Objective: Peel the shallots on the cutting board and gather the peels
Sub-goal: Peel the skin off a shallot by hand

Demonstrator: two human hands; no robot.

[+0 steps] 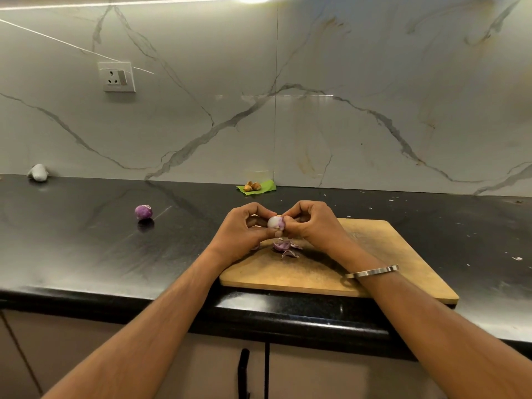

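Forearms reach forward; left hand (pixel 244 226) and right hand (pixel 309 223) both pinch shallot (pixel 275 222).

Bare forearms, no sleeves in view. Only thing worn: a plain, thin silver metal bangle (pixel 372 271) sitting loose on the right wrist. Nothing on the left wrist or fingers.
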